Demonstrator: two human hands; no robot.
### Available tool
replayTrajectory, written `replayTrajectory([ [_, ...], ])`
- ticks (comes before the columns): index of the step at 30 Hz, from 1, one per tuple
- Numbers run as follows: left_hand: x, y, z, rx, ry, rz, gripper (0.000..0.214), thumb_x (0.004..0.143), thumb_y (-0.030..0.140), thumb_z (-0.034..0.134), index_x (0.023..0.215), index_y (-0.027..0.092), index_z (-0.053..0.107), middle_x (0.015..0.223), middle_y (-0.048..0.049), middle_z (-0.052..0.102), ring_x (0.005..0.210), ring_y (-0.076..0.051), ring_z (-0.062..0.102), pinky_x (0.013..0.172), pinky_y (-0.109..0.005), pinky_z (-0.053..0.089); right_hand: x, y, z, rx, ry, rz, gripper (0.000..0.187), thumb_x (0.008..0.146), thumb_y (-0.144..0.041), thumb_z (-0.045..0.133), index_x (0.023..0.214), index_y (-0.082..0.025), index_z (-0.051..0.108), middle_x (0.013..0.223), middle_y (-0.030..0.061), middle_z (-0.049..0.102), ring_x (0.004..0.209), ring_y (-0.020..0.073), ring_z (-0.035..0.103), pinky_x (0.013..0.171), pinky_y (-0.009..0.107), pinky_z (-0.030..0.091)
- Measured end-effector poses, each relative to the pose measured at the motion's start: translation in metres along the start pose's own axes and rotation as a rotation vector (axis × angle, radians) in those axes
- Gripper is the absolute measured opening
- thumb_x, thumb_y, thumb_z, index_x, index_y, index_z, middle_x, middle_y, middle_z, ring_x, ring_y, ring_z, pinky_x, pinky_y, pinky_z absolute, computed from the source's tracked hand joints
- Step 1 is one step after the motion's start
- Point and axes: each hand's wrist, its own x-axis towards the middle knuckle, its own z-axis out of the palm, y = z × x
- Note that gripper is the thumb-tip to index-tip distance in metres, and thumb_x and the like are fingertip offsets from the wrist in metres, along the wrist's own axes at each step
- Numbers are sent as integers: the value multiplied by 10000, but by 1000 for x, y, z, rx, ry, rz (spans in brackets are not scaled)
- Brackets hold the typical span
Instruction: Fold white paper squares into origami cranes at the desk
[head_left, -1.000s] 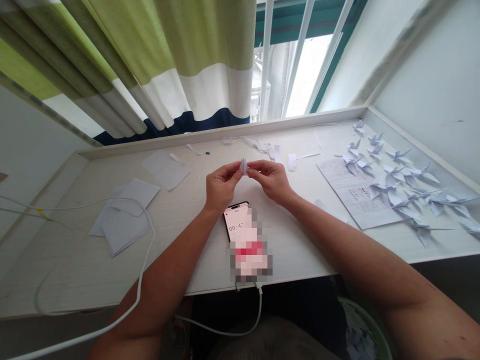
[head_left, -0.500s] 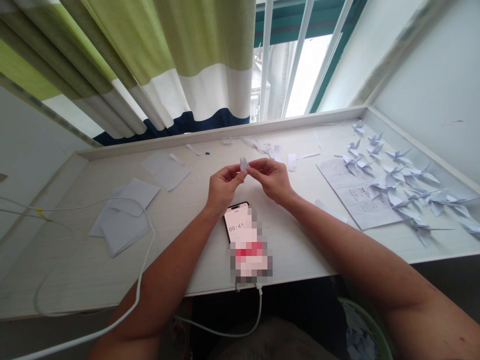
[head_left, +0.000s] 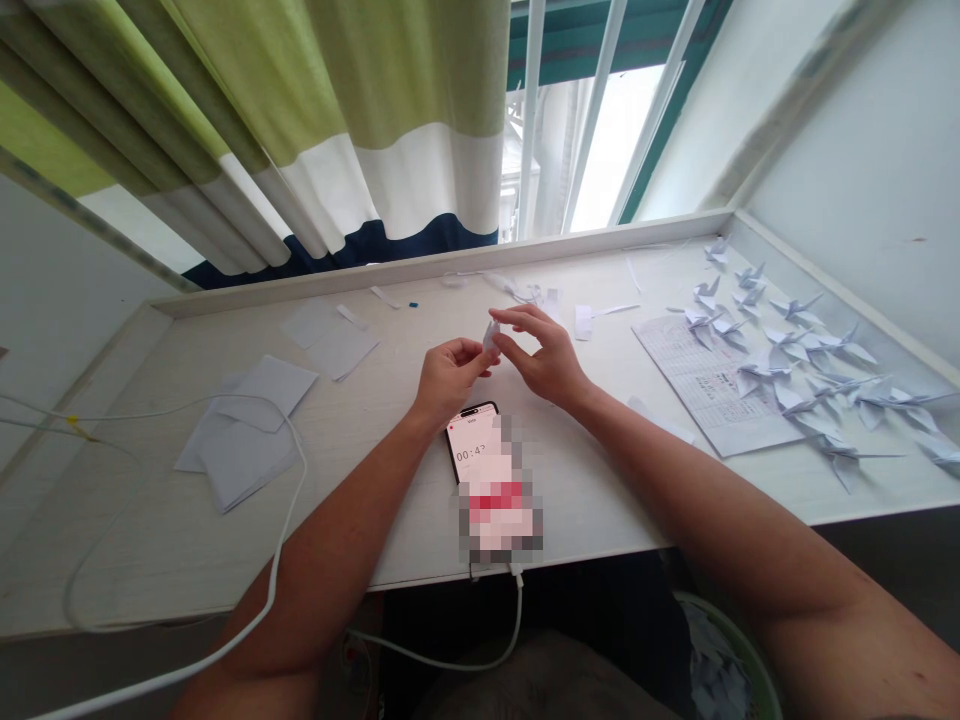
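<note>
A small folded piece of white paper (head_left: 490,335) is held above the white table (head_left: 150,520) between both hands. My left hand (head_left: 446,375) pinches its lower edge with thumb and fingertips. My right hand (head_left: 544,355) pinches its upper right side, index finger stretched over the top. A phone (head_left: 487,470) with a timer on its screen lies flat on the table just below the hands, plugged into a white cable (head_left: 450,660).
Several folded paper cranes (head_left: 795,370) lie at the right, some on a printed sheet (head_left: 697,385). Blank paper squares (head_left: 247,430) lie at the left, paper scraps (head_left: 540,300) near the back rim. A white cable (head_left: 285,500) loops across the left. Curtain (head_left: 300,130) and window bars stand behind.
My right hand has lifted and turned a little, its index finger now over the top of the paper. The left hand has shifted slightly lower. The paper has tilted.
</note>
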Motion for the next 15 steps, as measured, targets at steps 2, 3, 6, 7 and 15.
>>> replayTrajectory([
  [2,0,1,0,1,-13,-24,408,702,525,915,818,164,766,794,-77,781,796,-218,762,707,-332,591,1,0,-3,-114,-5,-89,228,997,-287,637,1190,-280,758,1153,82,738,1106,255,671,998,473,551],
  [3,0,1,-1,4,-11,-35,412,704,528,913,826,162,769,798,-82,785,800,-224,770,702,-330,589,1,0,-4,-153,-9,-117,211,1004,-278,628,1168,-279,761,1152,84,739,1105,262,668,1001,482,547],
  [6,0,0,-3,26,12,-58,417,704,530,914,830,159,771,819,-99,800,810,-236,782,695,-327,585,2,1,-6,-208,-26,-170,157,1018,-273,615,1090,-280,754,1152,84,739,1109,273,654,991,492,540],
  [7,1,-1,-4,35,20,-59,419,702,532,914,827,159,770,819,-101,801,807,-238,783,690,-326,582,3,1,-6,-219,-33,-183,143,1022,-276,611,1060,-274,748,1146,85,738,1106,274,651,986,491,537],
  [15,3,-4,-5,63,63,-33,478,687,583,909,823,153,750,820,-104,801,742,-231,779,641,-310,556,2,-5,-6,-254,-104,-248,149,1051,-260,548,994,-239,683,1012,79,751,985,240,668,910,429,537],
])
